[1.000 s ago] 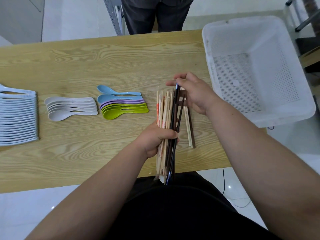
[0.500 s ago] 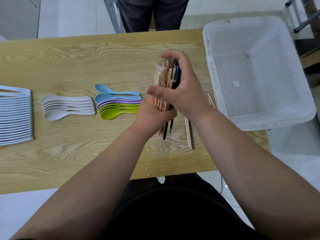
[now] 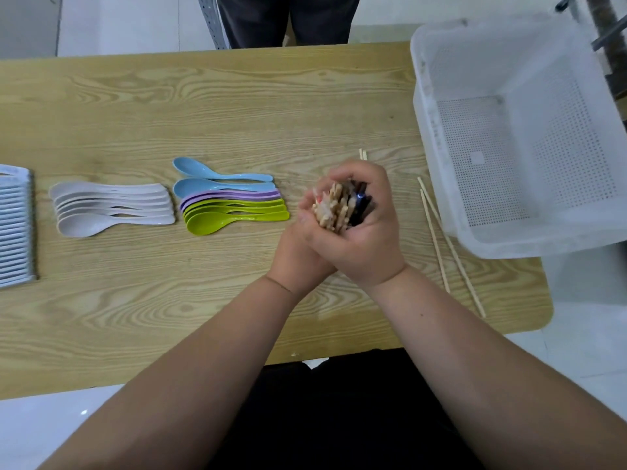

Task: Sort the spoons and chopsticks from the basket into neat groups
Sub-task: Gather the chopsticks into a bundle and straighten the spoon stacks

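Note:
Both hands wrap a bundle of chopsticks [image 3: 339, 208] stood upright on the table, its tips pointing at the camera; pale wooden sticks sit left, dark ones right. My right hand [image 3: 366, 232] grips the bundle from the right and front. My left hand [image 3: 298, 252] holds it from the left, partly under the right. Two loose wooden chopsticks [image 3: 441, 245] lie on the table to the right. A row of pale grey spoons [image 3: 112, 208] and a row of blue, purple and green spoons [image 3: 230, 205] lie to the left.
The white perforated basket [image 3: 437, 137] stands at the table's right end, with nothing visible inside. A stack of white spoons [image 3: 15, 225] sits at the left edge. A person in dark trousers [image 3: 288, 18] stands beyond the far edge. The wooden table [image 3: 169, 106] ends near my body.
The bundle went from lying flat in my left hand to standing upright, with both hands closed round it. Two loose chopsticks now lie uncovered to the right.

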{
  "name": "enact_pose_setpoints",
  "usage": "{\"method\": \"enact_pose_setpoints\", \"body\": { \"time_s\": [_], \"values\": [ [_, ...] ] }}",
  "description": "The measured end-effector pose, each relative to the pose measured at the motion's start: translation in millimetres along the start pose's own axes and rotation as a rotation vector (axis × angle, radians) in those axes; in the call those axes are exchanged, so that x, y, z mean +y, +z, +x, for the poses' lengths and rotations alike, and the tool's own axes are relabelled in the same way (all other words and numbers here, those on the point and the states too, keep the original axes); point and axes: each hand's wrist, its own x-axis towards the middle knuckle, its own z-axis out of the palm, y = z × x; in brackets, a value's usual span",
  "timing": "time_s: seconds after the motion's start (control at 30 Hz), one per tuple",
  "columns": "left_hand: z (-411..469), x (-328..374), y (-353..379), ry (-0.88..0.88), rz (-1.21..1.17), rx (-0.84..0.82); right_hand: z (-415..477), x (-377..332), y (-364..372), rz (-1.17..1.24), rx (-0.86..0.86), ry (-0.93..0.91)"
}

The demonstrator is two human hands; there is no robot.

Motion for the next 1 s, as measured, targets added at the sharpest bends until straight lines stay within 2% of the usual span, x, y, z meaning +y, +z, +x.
{"method": "enact_pose_setpoints", "body": {
  "time_s": [0.03,0.17,0.23,0.33,0.4,0.53,0.6,0.67,0.87,1.0],
  "values": [
    [2,-2,0,0.009,0.005,-0.008,1,2,1,0.003,-0.010,0.007],
    [-2,-2,-12,-0.371,-0.279,-0.160,3,1,-12,-0.101,-0.081,0.158],
    [-10,-6,-15,-0.558,-0.400,-0.139,-10,3,-35,-0.210,-0.120,0.220],
    [-17,-11,-22,-0.704,-0.491,-0.088,-54,13,-81,-0.669,-0.245,0.283],
    [-20,-15,-25,-0.787,-0.533,-0.083,-86,23,-110,-0.928,-0.253,0.432],
    [-26,-19,-25,-0.857,-0.602,-0.077,-115,43,-148,-1.231,-0.193,0.788],
    [-27,-19,-25,-0.879,-0.633,-0.082,-117,48,-156,-1.261,-0.200,0.902],
    [-30,-19,-23,-0.902,-0.661,-0.085,-117,52,-155,-1.256,-0.194,0.941],
    [-33,-25,-18,-0.958,-0.703,-0.074,-88,54,-107,-1.237,-0.205,0.784],
    [-33,-30,-17,-1.037,-0.762,-0.065,-49,58,-72,-1.178,-0.251,0.802]
  ]
}}
